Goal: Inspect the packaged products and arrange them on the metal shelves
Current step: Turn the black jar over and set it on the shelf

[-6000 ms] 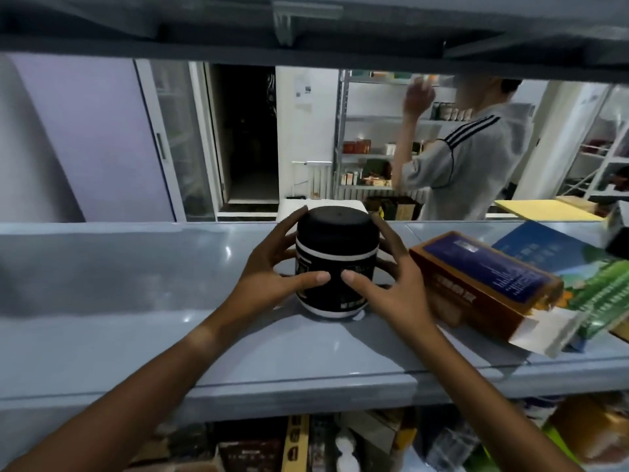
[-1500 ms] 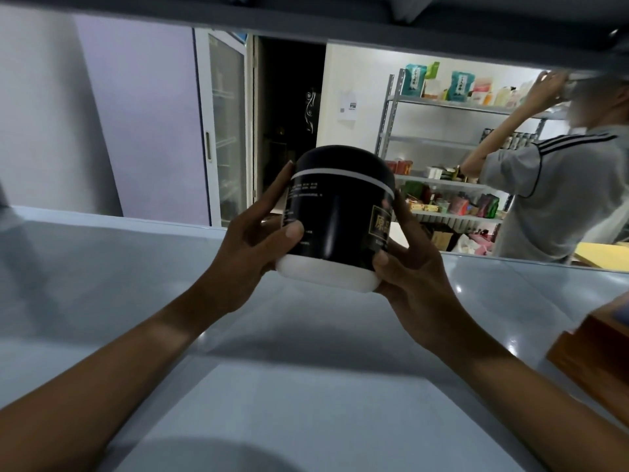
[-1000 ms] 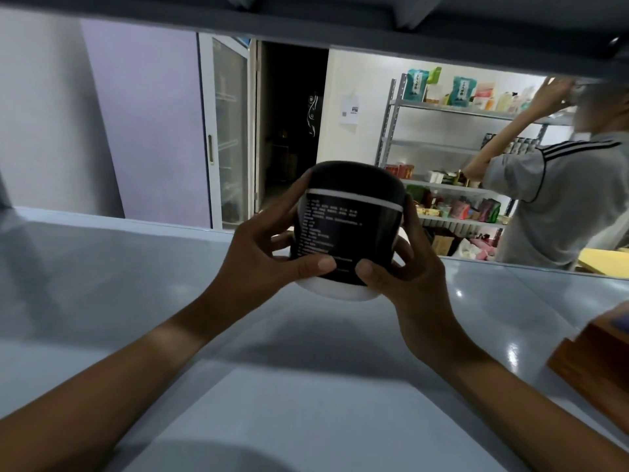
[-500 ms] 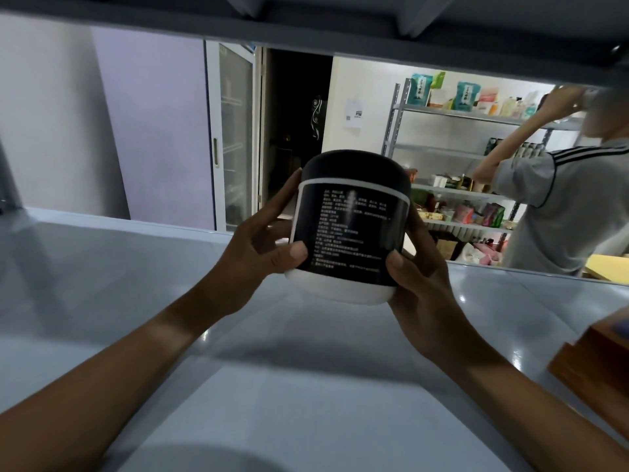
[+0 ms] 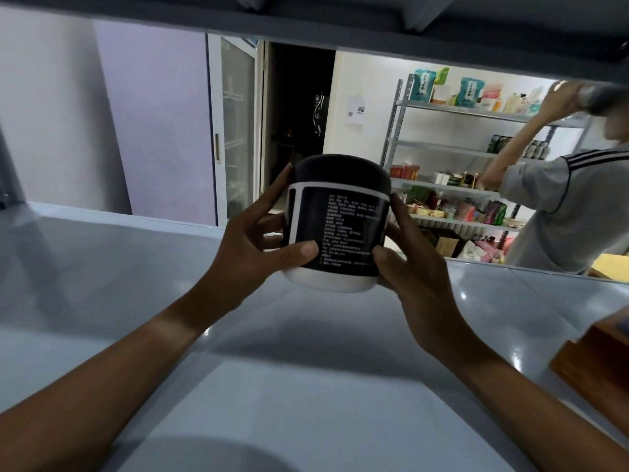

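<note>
Gripped from both sides: left hand (image 5: pixel 253 247) and right hand (image 5: pixel 413 267) curled round black tub (image 5: pixel 337 223), thumbs across printed label, held above grey metal shelf (image 5: pixel 102 284). Probably rigid, smooth, moderately heavy; best held low on sides, near white base.

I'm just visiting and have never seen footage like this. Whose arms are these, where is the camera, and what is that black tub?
There is no machine here. The camera sits on a person's head and looks forward and down, so the two arms are that person's own. The left hand and the right hand together grip a black jar with a white base, lifted above a grey metal shelf. The side with small white print faces the camera, as if being read. An orange box lies on the shelf at the right edge. Behind, another person reaches up to a stocked rack.
</note>
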